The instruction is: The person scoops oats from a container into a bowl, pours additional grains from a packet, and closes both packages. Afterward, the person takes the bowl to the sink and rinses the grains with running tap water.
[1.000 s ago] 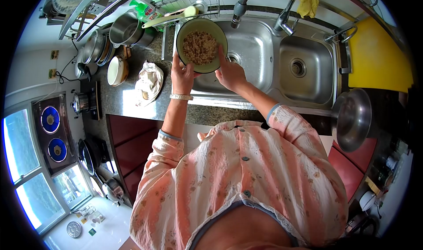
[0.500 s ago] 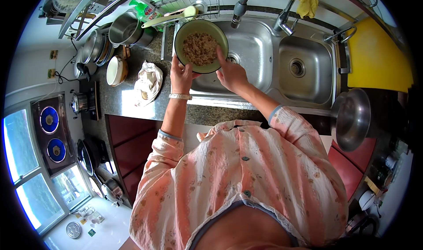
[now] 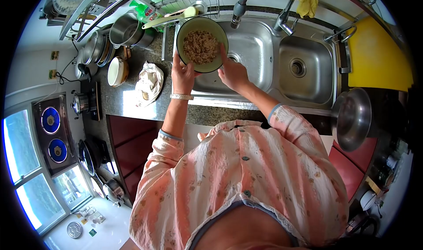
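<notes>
A round greenish bowl (image 3: 202, 23) with a dark rim hangs over the left end of the large sink basin, partly above the counter. Brown, grain-like food (image 3: 200, 46) lies in it; its exact kind is too small to tell. My left hand (image 3: 183, 77) grips the near left side of the bowl, with the fingers partly hidden beneath. On the near right side, my right hand (image 3: 233, 74) holds the rim, its fingers curled at the edge. The bowl looks nearly level.
The steel double sink (image 3: 274, 69) has a faucet (image 3: 238, 14) behind it. A crumpled cloth (image 3: 149, 83), a white pot (image 3: 116, 71) and steel pots (image 3: 128, 30) stand left. At right are a yellow board (image 3: 374, 56) and a metal pan (image 3: 352, 118). A wire rack (image 3: 211, 5) runs behind.
The bowl, held in both hands, has shifted very slightly right and away from me. The grip of both hands looks the same.
</notes>
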`<state>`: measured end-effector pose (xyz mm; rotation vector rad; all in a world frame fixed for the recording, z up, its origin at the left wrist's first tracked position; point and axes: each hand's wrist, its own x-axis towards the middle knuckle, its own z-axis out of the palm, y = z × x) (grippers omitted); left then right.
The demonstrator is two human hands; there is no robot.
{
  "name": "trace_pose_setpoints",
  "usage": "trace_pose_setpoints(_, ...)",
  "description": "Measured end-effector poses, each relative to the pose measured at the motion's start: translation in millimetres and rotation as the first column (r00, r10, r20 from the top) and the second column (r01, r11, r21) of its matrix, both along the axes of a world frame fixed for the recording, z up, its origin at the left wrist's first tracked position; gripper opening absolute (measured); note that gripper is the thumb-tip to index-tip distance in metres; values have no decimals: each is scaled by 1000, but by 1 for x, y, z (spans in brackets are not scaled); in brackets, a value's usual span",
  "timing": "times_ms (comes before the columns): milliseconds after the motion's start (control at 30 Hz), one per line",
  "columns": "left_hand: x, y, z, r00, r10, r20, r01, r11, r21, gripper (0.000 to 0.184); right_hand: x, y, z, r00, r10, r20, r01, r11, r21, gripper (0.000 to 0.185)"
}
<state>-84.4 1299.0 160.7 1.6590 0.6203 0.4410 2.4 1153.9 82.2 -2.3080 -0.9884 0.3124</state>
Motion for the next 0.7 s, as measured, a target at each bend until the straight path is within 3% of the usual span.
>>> trace_pose_setpoints(700,3,-2,3,999,-20,-45,23,998,65,64,-2,6,-6,1000,12,-23,-10,996,90,92)
